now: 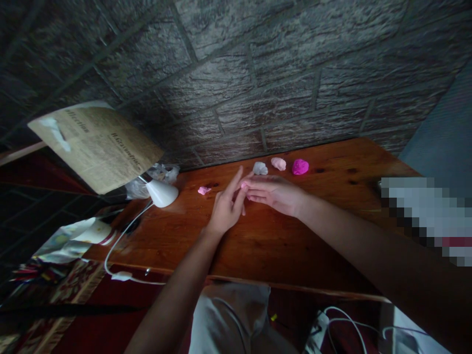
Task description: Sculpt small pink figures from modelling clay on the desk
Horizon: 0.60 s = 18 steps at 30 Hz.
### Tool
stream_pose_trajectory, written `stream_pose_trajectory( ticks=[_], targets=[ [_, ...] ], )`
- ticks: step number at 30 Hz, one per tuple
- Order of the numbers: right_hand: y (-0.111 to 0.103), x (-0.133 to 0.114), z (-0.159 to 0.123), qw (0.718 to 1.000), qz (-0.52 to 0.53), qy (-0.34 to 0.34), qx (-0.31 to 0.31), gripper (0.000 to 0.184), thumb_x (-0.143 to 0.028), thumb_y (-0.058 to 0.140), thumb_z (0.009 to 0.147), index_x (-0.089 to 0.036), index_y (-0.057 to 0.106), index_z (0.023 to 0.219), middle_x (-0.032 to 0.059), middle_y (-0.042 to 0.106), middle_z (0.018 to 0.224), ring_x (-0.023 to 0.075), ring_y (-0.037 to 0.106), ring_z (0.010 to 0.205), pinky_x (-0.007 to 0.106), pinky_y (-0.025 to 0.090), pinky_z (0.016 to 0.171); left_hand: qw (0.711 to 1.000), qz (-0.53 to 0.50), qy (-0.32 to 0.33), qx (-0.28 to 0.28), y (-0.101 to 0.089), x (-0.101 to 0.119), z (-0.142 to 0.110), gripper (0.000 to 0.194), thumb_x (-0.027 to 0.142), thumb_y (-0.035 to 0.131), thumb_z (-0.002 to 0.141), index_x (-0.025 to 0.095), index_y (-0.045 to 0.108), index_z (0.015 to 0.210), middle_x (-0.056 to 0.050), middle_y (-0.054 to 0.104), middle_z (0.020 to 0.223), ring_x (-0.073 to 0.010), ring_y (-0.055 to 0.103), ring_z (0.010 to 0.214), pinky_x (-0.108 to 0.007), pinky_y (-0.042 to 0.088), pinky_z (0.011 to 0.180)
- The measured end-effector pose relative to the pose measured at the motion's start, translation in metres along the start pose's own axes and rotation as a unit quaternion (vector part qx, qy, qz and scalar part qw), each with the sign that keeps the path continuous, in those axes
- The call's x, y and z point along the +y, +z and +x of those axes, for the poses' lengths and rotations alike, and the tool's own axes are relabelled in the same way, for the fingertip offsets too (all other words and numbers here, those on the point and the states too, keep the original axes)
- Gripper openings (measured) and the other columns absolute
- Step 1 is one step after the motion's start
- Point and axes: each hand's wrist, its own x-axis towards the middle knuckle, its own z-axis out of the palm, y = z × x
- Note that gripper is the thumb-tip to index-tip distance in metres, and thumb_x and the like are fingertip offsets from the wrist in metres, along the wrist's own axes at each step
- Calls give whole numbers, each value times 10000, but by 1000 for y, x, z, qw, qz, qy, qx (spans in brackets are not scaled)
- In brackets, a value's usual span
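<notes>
Above the wooden table, my two hands meet at a small pink lump of modelling clay point(244, 185). My right hand point(275, 192) pinches it between the thumb and fingers. From the left, my left hand point(224, 210) presses fingers against the same lump, with one finger stretched out past it; part of the grip is hidden. Behind my hands lie a grey-white clay lump point(260, 168), a pale pink clay lump point(278, 163) and a bright magenta clay lump point(300, 166). A smaller pink clay piece point(204, 190) rests to the left of my left hand.
A lamp point(162, 192) with a newspaper-print shade stands at the table's left, beside a crumpled plastic bag point(165, 173). Its white cord point(110, 250) hangs over the front edge. A brick-patterned wall point(228, 93) borders the wooden table point(177, 241). A power strip point(317, 332) lies below.
</notes>
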Motion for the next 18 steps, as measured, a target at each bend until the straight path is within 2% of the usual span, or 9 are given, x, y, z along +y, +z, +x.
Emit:
stream_pose_trajectory(
  ticks=[2, 4, 6, 11, 15, 18],
  targets=[
    [2, 0, -1, 1000, -10, -12, -21, 195, -351, 868, 722, -212, 756, 802, 32, 756, 942, 167, 672, 952, 313, 497, 920, 1000, -7, -15, 7, 2, 1, -1, 651, 356, 588, 978, 331, 325, 1573, -112, 652, 1383, -63, 592, 417, -226, 550, 456],
    [4, 1, -1, 999, -23, -18, -28, 233, -382, 872, 712, -201, 751, 795, 40, 753, 926, 179, 678, 937, 330, 507, 921, 1000, -5, -19, 2, 3, 1, -2, 688, 346, 612, 965, 316, 303, 1580, -115, 683, 1339, -69, 597, 414, -219, 531, 428],
    [5, 1, -2, 999, -32, -20, -23, 243, -376, 880, 700, -198, 751, 802, 43, 754, 929, 181, 685, 925, 336, 515, 913, 1000, 7, -14, -4, 3, 0, -3, 650, 327, 619, 960, 301, 353, 1553, -124, 691, 1325, -64, 597, 413, -201, 503, 400],
    [3, 0, -2, 998, -66, -21, -12, 184, -343, 858, 734, -210, 766, 822, 36, 771, 915, 156, 691, 896, 289, 520, 845, 999, 28, 13, 35, 2, 0, -2, 528, 333, 652, 938, 255, 502, 1438, -125, 725, 1261, -41, 582, 420, -158, 451, 384],
    [0, -1, 0, 994, -100, -49, -18, 171, -327, 865, 723, -197, 781, 794, 53, 773, 873, 161, 690, 849, 289, 525, 804, 996, 57, 49, 43, 2, 3, 0, 487, 365, 753, 854, 218, 632, 1302, -141, 721, 1264, -27, 557, 445, -154, 443, 413],
    [-2, -1, 2, 990, -119, -70, -16, 196, -356, 873, 706, -195, 787, 776, 57, 768, 840, 158, 679, 809, 287, 516, 757, 995, 67, 58, 51, 2, 4, 1, 462, 363, 750, 854, 214, 656, 1281, -137, 727, 1252, -30, 560, 466, -159, 450, 444]
  ],
)
